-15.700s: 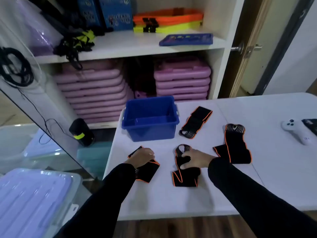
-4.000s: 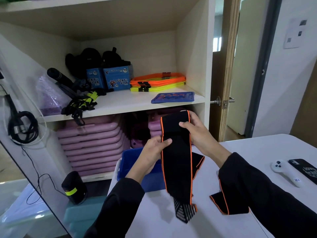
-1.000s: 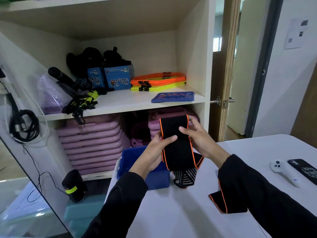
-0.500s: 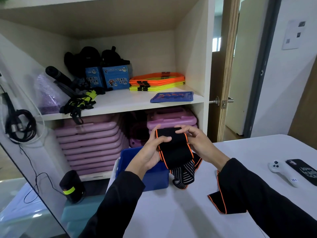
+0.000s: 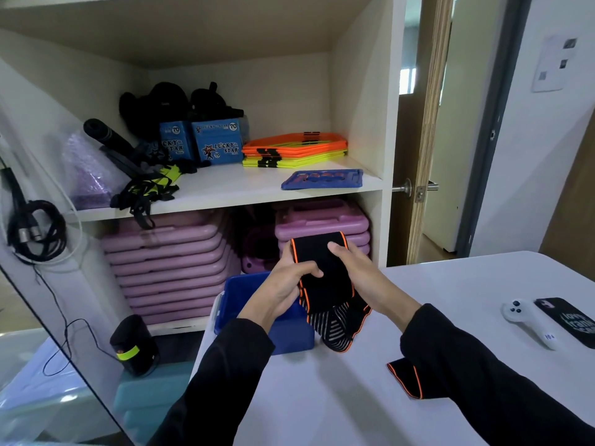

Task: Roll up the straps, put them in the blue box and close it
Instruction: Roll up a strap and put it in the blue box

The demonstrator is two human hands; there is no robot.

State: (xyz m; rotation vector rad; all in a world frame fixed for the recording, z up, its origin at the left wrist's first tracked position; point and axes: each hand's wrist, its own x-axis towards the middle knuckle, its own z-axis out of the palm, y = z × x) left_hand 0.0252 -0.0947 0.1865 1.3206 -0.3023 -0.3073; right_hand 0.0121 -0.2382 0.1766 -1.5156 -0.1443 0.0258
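Strap (image 5: 322,272) in black with orange edging hangs between my hands above the near edge of the blue box (image 5: 235,291), its striped grey tail drooping toward the white table (image 5: 322,397). My left hand (image 5: 283,288) pinches its left edge; my right hand (image 5: 357,268) curls over the top fold. Another strap (image 5: 404,376) lies near right, mostly hidden under my sleeve, and my arms cover the box's inside

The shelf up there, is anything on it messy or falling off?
Yes. The black and yellow straps lie in a tangle on the shelf, and one loop droops over its front edge.
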